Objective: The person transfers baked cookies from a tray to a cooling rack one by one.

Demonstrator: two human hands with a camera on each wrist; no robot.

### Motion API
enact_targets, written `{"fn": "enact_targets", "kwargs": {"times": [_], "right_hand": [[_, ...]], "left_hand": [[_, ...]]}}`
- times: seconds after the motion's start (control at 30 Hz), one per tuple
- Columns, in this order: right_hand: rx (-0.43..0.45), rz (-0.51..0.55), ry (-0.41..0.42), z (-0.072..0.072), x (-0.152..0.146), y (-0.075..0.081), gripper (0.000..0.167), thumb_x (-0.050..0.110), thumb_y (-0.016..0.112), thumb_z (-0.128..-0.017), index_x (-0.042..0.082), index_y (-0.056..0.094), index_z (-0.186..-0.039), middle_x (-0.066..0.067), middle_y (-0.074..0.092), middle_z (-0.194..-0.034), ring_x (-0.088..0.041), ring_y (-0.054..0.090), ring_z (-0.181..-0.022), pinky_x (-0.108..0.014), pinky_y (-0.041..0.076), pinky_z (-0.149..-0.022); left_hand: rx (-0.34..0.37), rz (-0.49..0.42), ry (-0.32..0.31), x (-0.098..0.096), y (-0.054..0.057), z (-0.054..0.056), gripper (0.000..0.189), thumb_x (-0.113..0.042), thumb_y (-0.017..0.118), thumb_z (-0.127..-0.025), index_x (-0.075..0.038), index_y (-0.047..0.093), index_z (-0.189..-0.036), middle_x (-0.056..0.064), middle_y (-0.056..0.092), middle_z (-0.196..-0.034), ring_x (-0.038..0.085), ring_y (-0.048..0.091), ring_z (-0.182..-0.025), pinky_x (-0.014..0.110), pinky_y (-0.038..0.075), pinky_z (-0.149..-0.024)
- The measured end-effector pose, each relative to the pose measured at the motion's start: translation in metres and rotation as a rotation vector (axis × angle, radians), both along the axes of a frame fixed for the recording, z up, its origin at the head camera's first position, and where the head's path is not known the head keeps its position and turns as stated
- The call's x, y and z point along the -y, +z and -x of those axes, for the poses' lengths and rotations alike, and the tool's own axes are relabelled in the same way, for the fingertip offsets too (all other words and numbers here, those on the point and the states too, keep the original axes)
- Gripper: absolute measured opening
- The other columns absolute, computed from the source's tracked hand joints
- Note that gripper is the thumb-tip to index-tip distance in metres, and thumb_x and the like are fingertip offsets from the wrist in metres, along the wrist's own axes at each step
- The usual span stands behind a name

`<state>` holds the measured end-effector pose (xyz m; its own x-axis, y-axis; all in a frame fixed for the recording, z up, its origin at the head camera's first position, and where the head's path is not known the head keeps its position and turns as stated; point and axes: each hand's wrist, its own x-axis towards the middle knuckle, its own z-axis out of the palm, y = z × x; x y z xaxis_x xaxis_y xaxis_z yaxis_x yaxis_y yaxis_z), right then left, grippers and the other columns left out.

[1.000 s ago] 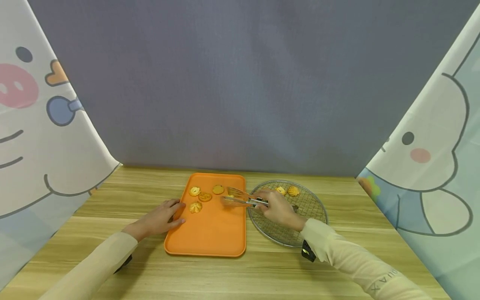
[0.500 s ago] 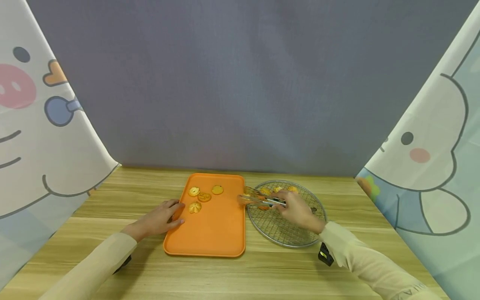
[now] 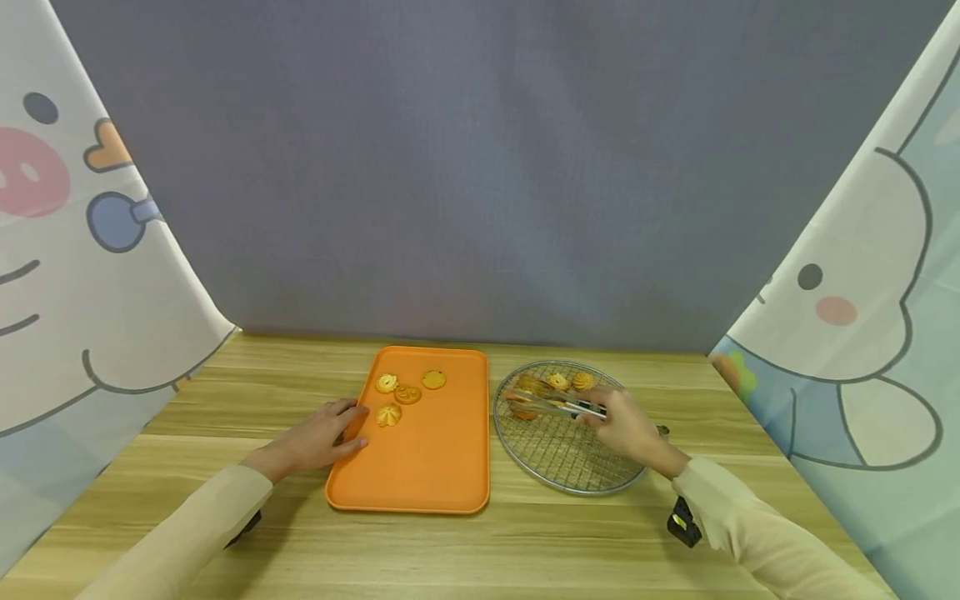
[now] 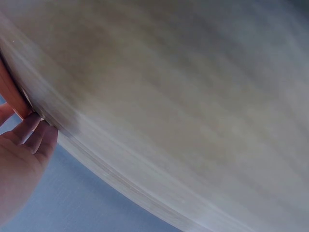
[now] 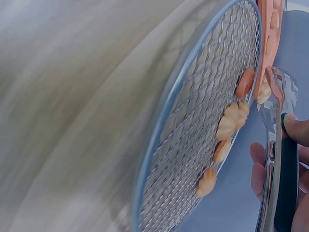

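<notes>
My right hand [image 3: 626,425] grips metal tongs [image 5: 270,193] with dark handle grips. Their ends are over the left part of a round wire rack [image 3: 573,458]. A pale cookie [image 5: 263,92] shows between the tongs' ends in the right wrist view. Several cookies lie on the rack, among them a ridged cookie [image 3: 582,381] and a reddish-brown cookie [image 5: 245,82]. My left hand [image 3: 322,433] rests at the left rim of an orange tray [image 3: 420,483], fingers and thumb spread along it. On the tray lie several cookies, including a flower-shaped cookie [image 3: 388,415] and a flat round cookie [image 3: 433,379].
Tray and rack stand side by side on a wood-grain table [image 3: 420,554]. A grey-blue curtain [image 3: 480,183] rises behind the table. Cartoon-printed cloths hang at the left and right sides.
My right hand has moved right with the tongs, carrying a cookie from the tray's right part over the rack. My left hand has stayed at the tray's rim.
</notes>
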<state>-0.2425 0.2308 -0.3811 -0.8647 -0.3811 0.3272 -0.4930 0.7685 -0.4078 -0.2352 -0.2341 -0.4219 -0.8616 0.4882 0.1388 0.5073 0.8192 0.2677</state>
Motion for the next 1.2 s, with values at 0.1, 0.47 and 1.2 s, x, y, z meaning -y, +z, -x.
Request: {"fn": "enact_targets", "kwargs": {"times": [0.1, 0.47, 1.2], "right_hand": [[0.000, 0.039, 0.005, -0.002, -0.008, 0.000, 0.032, 0.007, 0.068, -0.081, -0.001, 0.064, -0.111, -0.023, 0.060, -0.115, -0.003, 0.021, -0.036, -0.021, 0.030, -0.037], [-0.030, 0.045, -0.021, -0.007, -0.037, -0.002, 0.033, 0.005, 0.068, -0.080, -0.004, 0.063, -0.111, -0.025, 0.060, -0.113, 0.002, 0.023, -0.035, -0.021, 0.035, -0.040], [-0.162, -0.012, -0.086, -0.013, -0.078, -0.010, 0.030, 0.001, 0.074, -0.072, -0.005, 0.066, -0.100, -0.021, 0.066, -0.096, 0.004, 0.039, -0.048, -0.021, 0.038, -0.050]], "left_hand": [[-0.004, 0.006, -0.001, 0.000, 0.000, 0.000, 0.054, -0.034, 0.056, -0.090, 0.003, 0.048, -0.129, 0.029, 0.043, -0.131, 0.048, 0.040, -0.121, 0.059, 0.036, -0.095], [-0.007, 0.006, -0.003, 0.000, 0.001, -0.001, 0.053, -0.034, 0.056, -0.090, 0.002, 0.048, -0.129, 0.028, 0.043, -0.131, 0.047, 0.041, -0.120, 0.058, 0.037, -0.095], [-0.009, 0.008, 0.004, 0.000, 0.000, 0.000, 0.055, -0.037, 0.055, -0.090, 0.001, 0.048, -0.129, 0.028, 0.043, -0.131, 0.046, 0.041, -0.120, 0.058, 0.037, -0.094]]}}
